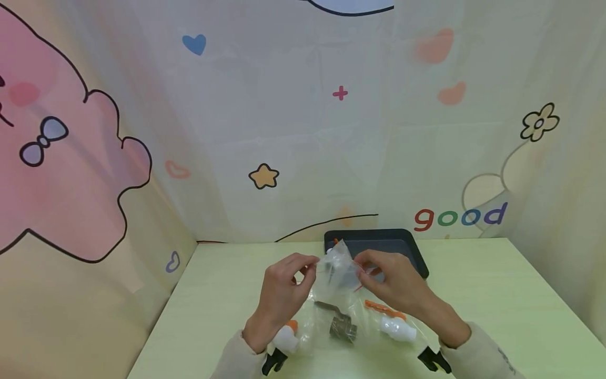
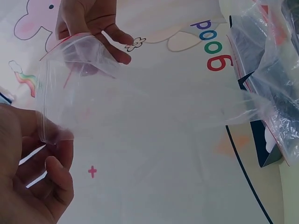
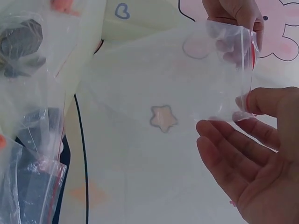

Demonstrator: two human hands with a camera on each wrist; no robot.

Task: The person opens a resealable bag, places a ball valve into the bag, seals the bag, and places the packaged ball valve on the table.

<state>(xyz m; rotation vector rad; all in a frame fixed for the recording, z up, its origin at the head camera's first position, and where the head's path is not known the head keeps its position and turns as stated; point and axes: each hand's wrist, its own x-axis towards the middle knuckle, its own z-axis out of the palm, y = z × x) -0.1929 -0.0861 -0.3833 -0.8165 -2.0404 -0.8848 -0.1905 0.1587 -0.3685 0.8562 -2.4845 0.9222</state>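
Note:
A clear zip bag point(image 1: 338, 263) with a red line along its mouth is held up between both hands, above the table's middle. My left hand point(image 1: 286, 287) pinches one end of the mouth between thumb and fingertips. At the other end, the thumb and index finger of my right hand point(image 1: 397, 281) pinch the edge, while the remaining fingers look loosely bent in the right wrist view. The held bag point(image 3: 154, 79) appears see-through, with no object visible inside. Below the hands, a greyish-brown fitting with a lever point(image 1: 343, 327) lies in clear plastic.
Right of the fitting lie an orange strip-like piece point(image 1: 379, 308) and a white bottle-shaped piece point(image 1: 397, 329) in clear plastic. A white piece with an orange part point(image 1: 284, 339) sits by the left wrist. Behind the hands stands a dark tray point(image 1: 418, 258). A printed curtain point(image 1: 303, 131) hangs behind the table.

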